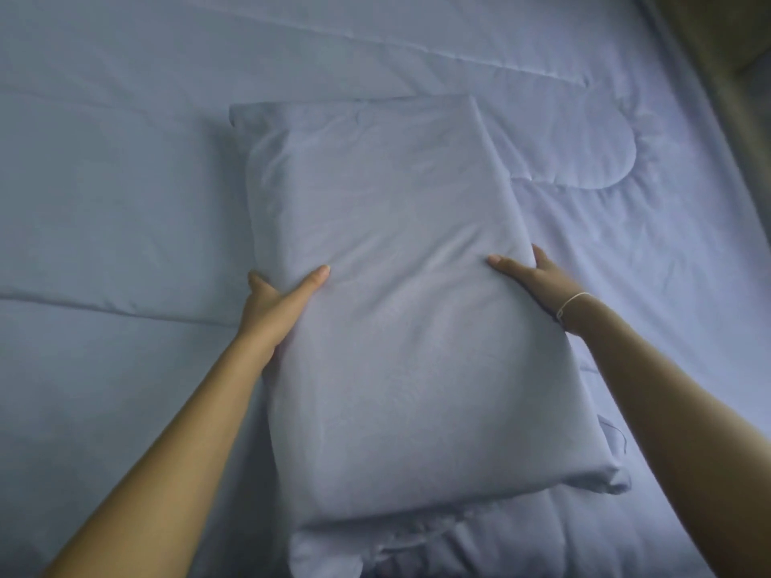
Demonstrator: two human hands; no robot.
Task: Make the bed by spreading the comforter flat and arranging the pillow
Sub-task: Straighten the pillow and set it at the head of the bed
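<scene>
While the pillow [400,294] is lying lengthwise on the comforter [117,210], near the bed's right edge, it is being gripped on both long sides. Its left side is being grasped by the left hand [277,302], thumb laid on top and fingers tucked round the edge. Its right side is being grasped by the right hand [532,275], thumb on top, fingers hidden behind the edge. A thin white bracelet [573,304] is being worn on the right wrist. The comforter is being shown spread, with long creases at the left.
</scene>
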